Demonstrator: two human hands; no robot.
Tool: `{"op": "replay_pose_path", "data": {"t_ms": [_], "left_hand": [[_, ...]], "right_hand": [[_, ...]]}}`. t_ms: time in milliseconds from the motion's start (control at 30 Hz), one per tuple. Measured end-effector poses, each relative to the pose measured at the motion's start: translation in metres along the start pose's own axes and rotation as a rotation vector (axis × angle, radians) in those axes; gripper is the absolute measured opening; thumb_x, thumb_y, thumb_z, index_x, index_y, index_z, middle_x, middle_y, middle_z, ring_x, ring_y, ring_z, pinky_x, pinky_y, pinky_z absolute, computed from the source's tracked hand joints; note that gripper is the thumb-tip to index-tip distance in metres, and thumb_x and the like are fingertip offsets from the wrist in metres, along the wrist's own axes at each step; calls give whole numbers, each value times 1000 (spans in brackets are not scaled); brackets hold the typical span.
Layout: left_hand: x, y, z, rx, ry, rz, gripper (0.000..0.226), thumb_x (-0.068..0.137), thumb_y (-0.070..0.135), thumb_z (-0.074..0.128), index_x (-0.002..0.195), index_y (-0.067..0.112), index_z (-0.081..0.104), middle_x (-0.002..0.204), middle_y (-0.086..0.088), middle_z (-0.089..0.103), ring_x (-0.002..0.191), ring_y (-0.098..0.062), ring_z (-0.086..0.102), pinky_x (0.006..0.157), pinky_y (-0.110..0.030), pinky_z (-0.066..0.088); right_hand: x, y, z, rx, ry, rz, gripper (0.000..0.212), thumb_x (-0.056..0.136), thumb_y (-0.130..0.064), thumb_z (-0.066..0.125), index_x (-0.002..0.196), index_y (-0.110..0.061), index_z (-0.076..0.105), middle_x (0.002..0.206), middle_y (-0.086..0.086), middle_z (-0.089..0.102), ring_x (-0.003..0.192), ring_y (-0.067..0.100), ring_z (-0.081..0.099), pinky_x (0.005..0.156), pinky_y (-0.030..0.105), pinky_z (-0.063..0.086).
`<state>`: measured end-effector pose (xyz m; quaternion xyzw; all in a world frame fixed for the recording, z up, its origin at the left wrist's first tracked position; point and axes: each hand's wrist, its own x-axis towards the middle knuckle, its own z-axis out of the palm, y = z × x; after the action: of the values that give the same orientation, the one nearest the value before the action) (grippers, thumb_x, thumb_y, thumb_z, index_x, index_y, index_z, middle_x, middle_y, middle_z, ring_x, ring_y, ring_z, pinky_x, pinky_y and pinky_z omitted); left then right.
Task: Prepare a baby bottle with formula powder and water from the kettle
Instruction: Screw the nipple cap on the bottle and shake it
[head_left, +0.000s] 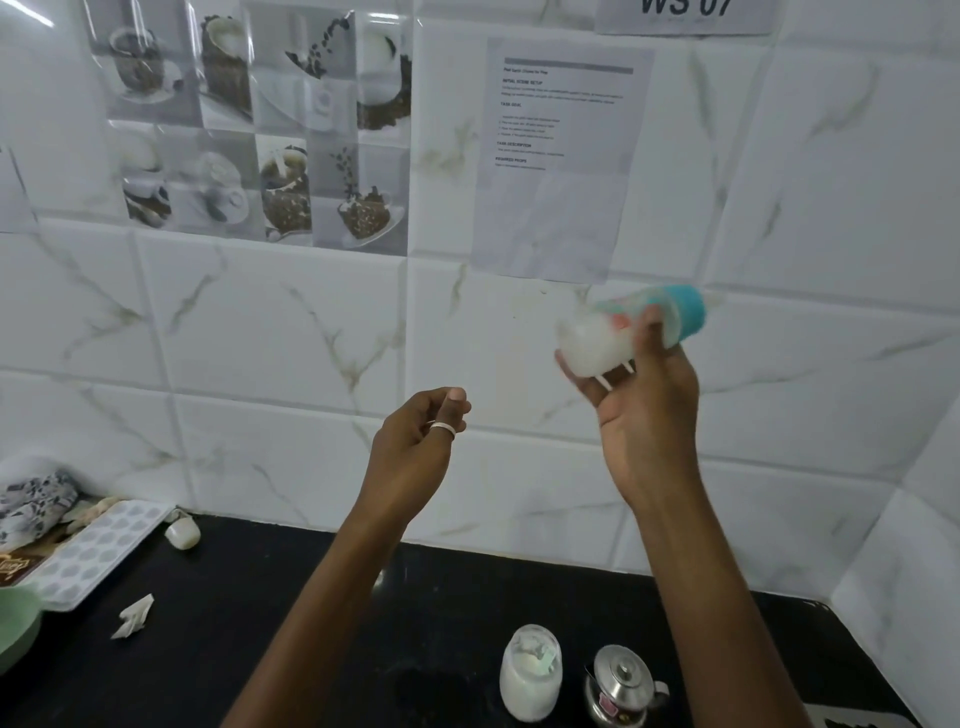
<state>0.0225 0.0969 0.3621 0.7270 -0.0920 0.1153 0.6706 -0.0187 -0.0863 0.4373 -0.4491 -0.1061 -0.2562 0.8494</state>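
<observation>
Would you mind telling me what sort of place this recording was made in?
Most likely a home-style kitchen used as a recording workstation: a black countertop against marble-patterned wall tiles, a steel kettle beside a jar of white powder, and a printed instruction sheet taped up.

My kettle (621, 686) was shiny polished metal, the countertop (291, 613) glossy black, the wall tiles (270, 332) smooth, marbled gloss.

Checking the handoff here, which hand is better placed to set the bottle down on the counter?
Right. The right hand already grips the baby bottle raised above the counter; the left hand is empty.
</observation>
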Motion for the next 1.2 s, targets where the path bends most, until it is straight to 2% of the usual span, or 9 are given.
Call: {"op": "replay_pose_path", "data": {"t_ms": [200,367,433,567,700,767,900,1067,1200], "left_hand": [[2,1,4,4,-3,3,25,99,57,51,105,40,69,104,14,76,104,-6,70,102,-44,55],[0,0,1,3,-4,2,24,99,56,52,105,40,68,104,15,75,104,-4,70,103,-42,54],[1,-1,0,3,2,3,25,100,56,51,105,39,68,104,16,75,104,-4,70,103,-42,54],[2,1,4,8,1,12,26,100,55,51,107,38,69,104,17,75,103,-3,70,102,-42,55],[1,1,1,-2,1,11,22,100,55,52,104,40,68,105,16,75,104,-4,70,103,-42,54],[3,1,-1,-2,9,6,22,100,55,52,104,40,69,104,16,76,105,-5,70,103,-44,54],[4,3,0,5,11,9,25,99,56,51,105,40,68,105,15,75,105,-6,70,102,-44,55],[2,2,-7,1,17,11,26,99,58,51,106,39,68,105,17,75,106,-5,70,103,-44,54],[4,2,-8,-9,24,6,25,100,56,52,108,38,68,106,17,75,106,-4,70,103,-44,54]], "right_hand": [[-14,18,4,-394,-183,58,56,77,-49,66,127,-27,52,124,2,68,116,25,68,87,45,61],[3,3,-2,-39,29,-24,64,84,-43,64,137,-11,49,127,7,68,117,27,69,91,55,58],[-1,8,2,-118,1,-12,65,83,-45,65,136,-11,49,125,6,69,117,26,69,92,55,58],[-14,17,5,-403,-181,41,59,77,-49,65,129,-26,51,122,-1,68,113,20,70,85,40,61],[0,4,5,-63,44,-33,58,86,-43,64,134,-14,50,128,6,67,117,26,68,87,49,61],[0,8,8,-93,47,-37,59,85,-44,63,134,-15,49,128,6,68,117,24,69,89,50,60],[-15,24,8,-408,-174,62,61,75,-54,66,128,-28,51,122,-1,69,112,17,70,85,42,61],[3,6,1,-86,48,-19,67,83,-45,65,137,-10,49,128,8,68,116,26,69,89,53,60],[-7,15,1,-227,-18,6,68,79,-50,67,134,-16,49,126,7,68,118,25,68,88,46,61]]}}
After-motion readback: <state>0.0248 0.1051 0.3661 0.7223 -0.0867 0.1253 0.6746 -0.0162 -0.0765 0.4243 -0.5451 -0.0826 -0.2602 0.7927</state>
